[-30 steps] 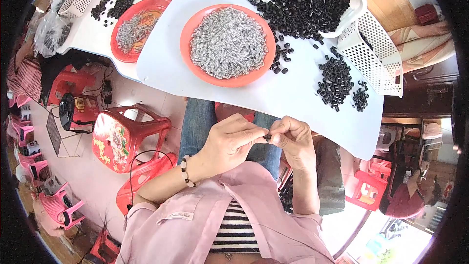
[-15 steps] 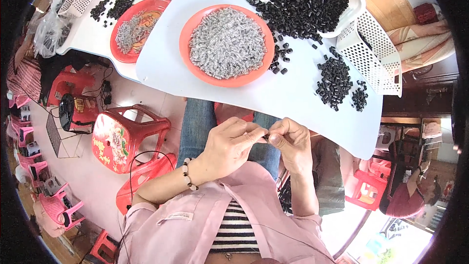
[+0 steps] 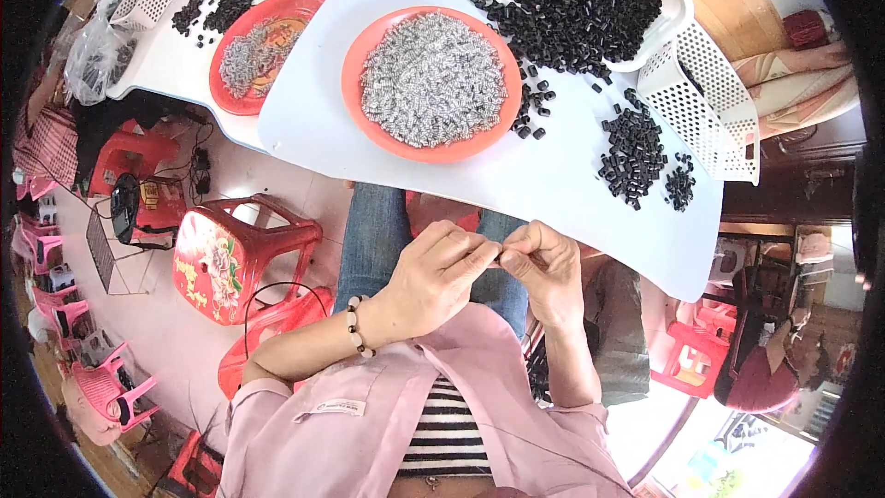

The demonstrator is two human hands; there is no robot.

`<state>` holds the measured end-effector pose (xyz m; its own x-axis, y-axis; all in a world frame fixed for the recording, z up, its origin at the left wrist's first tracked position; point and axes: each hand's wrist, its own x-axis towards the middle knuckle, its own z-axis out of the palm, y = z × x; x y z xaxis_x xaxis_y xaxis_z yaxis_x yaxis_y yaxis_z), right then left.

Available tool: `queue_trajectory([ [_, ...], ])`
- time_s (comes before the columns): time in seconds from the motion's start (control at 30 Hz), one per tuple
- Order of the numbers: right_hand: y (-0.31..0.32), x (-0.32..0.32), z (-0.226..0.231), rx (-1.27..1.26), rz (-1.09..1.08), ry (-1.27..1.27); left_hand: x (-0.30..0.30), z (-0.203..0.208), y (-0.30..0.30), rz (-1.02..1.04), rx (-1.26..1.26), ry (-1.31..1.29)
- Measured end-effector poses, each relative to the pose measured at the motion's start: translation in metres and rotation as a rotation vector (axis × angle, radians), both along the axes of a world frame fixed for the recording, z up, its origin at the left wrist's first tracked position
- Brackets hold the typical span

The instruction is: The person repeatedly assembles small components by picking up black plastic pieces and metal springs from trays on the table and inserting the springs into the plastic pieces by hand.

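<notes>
Where fingertips [image 3: 489, 250] meet, black piece [image 3: 500, 259] — tiny, half-covered

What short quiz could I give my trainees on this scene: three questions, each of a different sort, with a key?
1. Multiple choice: On which of the person's wrists is the beaded bracelet worn?
A) right
B) left
C) both

2. True or false: The large orange-red plate in front of the person is heaped with black pieces.

3. Short answer: What do the left hand and right hand hold between their fingertips?

Key:
1. B
2. False: it is heaped with silvery pieces.
3. A small dark piece.
</notes>
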<state>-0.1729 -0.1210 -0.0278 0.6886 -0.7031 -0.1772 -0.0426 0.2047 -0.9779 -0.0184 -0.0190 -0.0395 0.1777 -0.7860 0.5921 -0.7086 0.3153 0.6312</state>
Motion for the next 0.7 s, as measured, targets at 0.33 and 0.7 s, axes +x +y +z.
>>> queue_trajectory([
  [0.33,-0.0024,-0.0012,-0.004,0.161,0.038,-0.114,0.0067,-0.0038,0.0003,-0.046,-0.043,0.134],
  [0.7,-0.0015,-0.0037,-0.0091,0.205,0.065,-0.144,-0.0025,-0.0071,0.0004,-0.039,-0.087,0.097],
])
